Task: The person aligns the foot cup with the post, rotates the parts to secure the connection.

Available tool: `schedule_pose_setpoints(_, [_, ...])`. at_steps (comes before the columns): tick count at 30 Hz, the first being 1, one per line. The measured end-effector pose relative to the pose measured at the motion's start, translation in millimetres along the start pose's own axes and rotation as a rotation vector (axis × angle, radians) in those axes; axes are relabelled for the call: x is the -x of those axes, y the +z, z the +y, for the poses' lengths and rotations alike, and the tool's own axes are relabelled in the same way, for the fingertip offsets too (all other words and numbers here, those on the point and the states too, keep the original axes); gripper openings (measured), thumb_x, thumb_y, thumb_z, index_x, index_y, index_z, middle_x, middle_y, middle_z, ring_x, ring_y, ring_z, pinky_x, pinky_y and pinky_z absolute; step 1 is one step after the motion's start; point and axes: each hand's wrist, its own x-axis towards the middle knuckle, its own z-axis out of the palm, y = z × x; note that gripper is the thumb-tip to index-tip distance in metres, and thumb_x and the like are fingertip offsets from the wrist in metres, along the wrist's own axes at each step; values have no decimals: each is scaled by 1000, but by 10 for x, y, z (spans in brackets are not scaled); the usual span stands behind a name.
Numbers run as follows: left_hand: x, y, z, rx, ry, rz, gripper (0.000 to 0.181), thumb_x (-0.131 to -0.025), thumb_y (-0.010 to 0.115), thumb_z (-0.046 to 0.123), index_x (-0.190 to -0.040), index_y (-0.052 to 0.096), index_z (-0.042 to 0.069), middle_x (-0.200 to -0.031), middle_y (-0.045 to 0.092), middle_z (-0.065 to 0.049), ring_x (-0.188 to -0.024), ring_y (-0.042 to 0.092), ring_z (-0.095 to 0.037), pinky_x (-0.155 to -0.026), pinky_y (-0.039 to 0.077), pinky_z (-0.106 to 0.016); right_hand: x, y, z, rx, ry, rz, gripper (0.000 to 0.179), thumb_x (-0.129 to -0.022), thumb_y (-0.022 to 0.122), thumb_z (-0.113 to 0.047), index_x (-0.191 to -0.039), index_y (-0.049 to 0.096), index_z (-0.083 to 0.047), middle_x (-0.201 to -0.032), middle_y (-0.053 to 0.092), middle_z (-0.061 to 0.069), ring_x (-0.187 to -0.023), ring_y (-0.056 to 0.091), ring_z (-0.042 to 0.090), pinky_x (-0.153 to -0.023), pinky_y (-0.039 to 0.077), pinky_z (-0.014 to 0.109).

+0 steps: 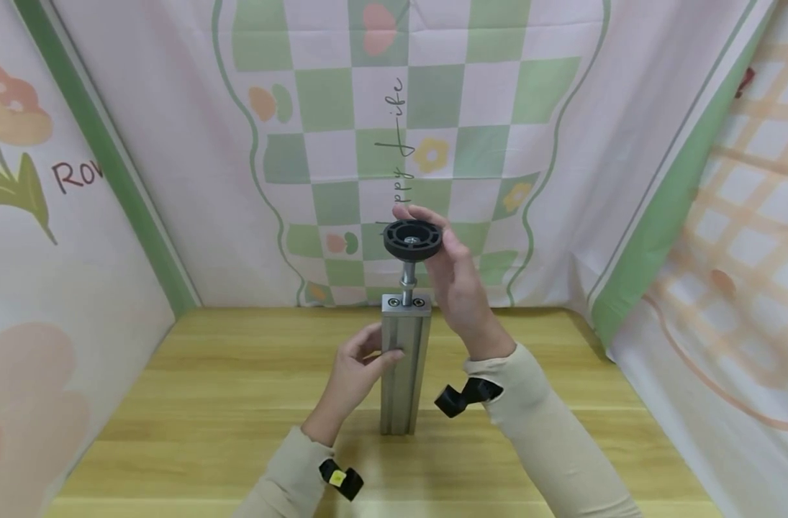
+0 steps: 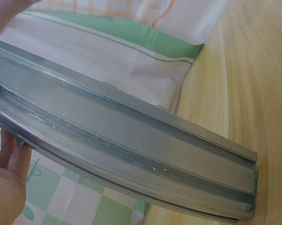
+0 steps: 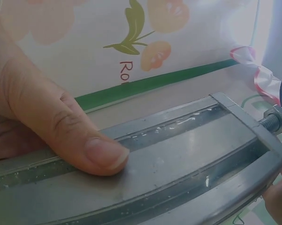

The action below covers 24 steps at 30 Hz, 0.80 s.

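Satin metal is shown by the post (image 1: pixel 400 392), matt plastic by the round foot (image 1: pixel 411 250), smooth wood by the tabletop (image 1: pixel 225 381)

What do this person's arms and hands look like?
The left sleeve and right sleeve are beige and reach the wrists. The left wrist camera is black with a yellow patch; the right wrist camera is black too. The left hand and right hand wear no gloves.

Black disc (image 1: pixel 412 252) above metal post (image 1: pixel 400 381)
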Motion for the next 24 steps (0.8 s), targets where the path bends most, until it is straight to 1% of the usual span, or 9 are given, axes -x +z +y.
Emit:
schedule_pose_setpoints(4, [-1, 1, -7, -5, 0, 2, 39, -91, 75, 9, -128, 65, 8, -109, 69, -10, -99, 67, -22, -84, 59, -38, -4, 1, -1, -14, -2, 19, 42, -108, 34, -38, -138, 55, -17, -146, 50, 17, -142, 35, 38, -120, 19, 49])
schedule_pose_setpoints(9, [-1, -2, 0, -13, -4, 5, 38, -92, 75, 10, -129, 64, 9, -110, 69, -9, -100, 66, -22, -84, 59, -37, -8, -2, -6, -16, 4, 60, 38, -103, 46, -37, -131, 57, -13, -141, 54, 17, -138, 38, 38, -117, 24, 46])
schedule_pose_setpoints(13, [-2, -4, -2, -19, -7, 9, 38, -92, 75, 11, -128, 65, 9, -110, 69, -9, -100, 66, -23, -84, 59, -37, 4, 4, -11, 1, 17, 95, 33, -100, 48, -32, -127, 55, -13, -138, 55, 16, -132, 45, 35, -113, 30, 42])
schedule_pose_setpoints(17, [-6, 2, -2, -22, -9, 10, 38, -92, 75, 12, -128, 65, 10, -109, 70, -8, -100, 66, -22, -84, 59, -37, 25, 14, -35, 28, 36, 134, 32, -97, 50, -27, -126, 52, -13, -138, 52, 19, -123, 50, 32, -110, 35, 38])
schedule_pose_setpoints(19, [-6, 4, -2, -18, -10, 10, 39, -91, 75, 11, -129, 65, 10, -109, 70, -9, -100, 66, -22, -84, 59, -37, 37, 16, -49, 44, 48, 155, 30, -95, 52, -24, -124, 51, -15, -138, 49, 20, -122, 51, 30, -108, 38, 37])
schedule_pose_setpoints(24, [-5, 5, -2, -15, -14, 10, 39, -91, 75, 8, -128, 65, 8, -108, 69, -10, -99, 66, -22, -84, 59, -36, 47, 25, -75, 68, 68, 190, 27, -91, 58, -21, -117, 50, -18, -136, 49, 14, -117, 50, 27, -102, 44, 33])
